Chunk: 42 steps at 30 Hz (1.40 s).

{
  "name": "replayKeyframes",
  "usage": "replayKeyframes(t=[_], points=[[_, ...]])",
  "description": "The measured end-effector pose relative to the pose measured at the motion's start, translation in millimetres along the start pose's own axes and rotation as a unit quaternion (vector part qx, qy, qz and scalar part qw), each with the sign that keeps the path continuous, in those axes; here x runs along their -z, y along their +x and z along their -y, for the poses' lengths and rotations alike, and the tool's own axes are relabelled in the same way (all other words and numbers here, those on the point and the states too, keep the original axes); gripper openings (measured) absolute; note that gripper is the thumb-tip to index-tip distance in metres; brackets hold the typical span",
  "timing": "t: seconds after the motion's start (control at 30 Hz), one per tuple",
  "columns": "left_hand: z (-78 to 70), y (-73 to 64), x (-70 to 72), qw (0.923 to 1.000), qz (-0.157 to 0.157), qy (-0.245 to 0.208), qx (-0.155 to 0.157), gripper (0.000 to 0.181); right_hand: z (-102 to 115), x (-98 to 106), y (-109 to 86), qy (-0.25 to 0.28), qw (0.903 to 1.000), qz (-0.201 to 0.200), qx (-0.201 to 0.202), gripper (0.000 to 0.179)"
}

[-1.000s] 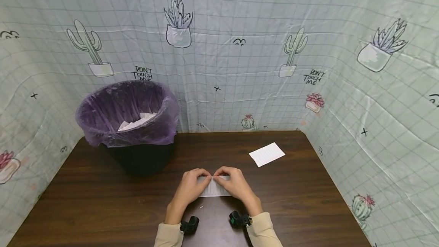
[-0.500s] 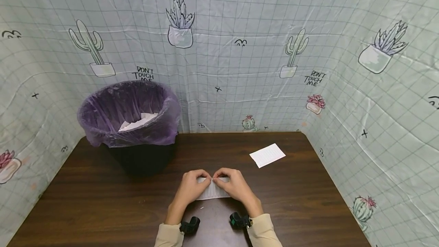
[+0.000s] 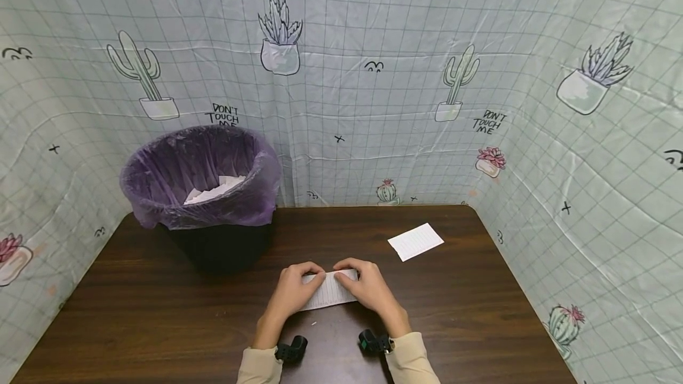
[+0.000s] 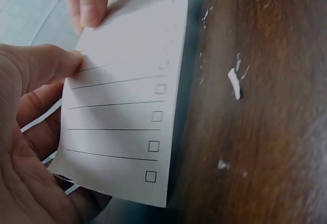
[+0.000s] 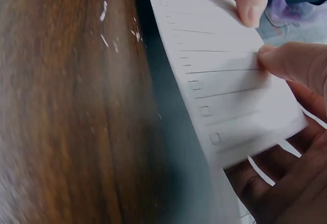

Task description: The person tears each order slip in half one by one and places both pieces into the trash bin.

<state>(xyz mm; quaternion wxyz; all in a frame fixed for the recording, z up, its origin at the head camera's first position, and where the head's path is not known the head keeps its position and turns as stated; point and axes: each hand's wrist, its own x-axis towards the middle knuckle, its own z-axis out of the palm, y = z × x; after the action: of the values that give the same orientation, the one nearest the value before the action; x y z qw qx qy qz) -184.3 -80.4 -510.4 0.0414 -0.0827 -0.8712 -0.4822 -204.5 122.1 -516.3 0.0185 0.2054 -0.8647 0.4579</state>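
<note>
A white paper sheet [image 3: 329, 292] printed with lines and small checkboxes is held between both hands, just above the table. My left hand [image 3: 297, 289] pinches its top edge between thumb and fingers, left of the middle. My right hand [image 3: 369, 286] pinches the same edge a little to the right, with a small gap between the thumbs. In the left wrist view the lined paper [image 4: 122, 117] slants beside the palm, its lower corner bent. From the right wrist the paper [image 5: 225, 81] shows tilted, with the other fingers behind it.
A second lined paper [image 3: 416, 242] lies at the back right of the brown table [image 3: 480, 313]. A black bin with a purple liner [image 3: 256, 194] stands at the back left, holding white paper pieces [image 3: 216, 188]. Small paper scraps [image 4: 234, 83] lie near the hands.
The thumbs, close together before, are now slightly apart; the left hand has shifted a little left. More of the paper's middle shows, and its right side sits slightly higher.
</note>
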Motion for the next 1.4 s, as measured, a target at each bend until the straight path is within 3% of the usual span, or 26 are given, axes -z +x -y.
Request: replayKeyframes(t=[0.53,1.4], points=[[7.1,-0.1,16.8,0.9997,-0.018,-0.006,0.014,0.005,-5.1,8.4,1.6,-0.003,0.999,-0.038,-0.024,0.005],[10.2,-1.0,19.4,0.9991,-0.031,-0.026,0.012,0.005,-10.7,11.1,1.6,0.007,0.9984,-0.045,-0.034,0.005]])
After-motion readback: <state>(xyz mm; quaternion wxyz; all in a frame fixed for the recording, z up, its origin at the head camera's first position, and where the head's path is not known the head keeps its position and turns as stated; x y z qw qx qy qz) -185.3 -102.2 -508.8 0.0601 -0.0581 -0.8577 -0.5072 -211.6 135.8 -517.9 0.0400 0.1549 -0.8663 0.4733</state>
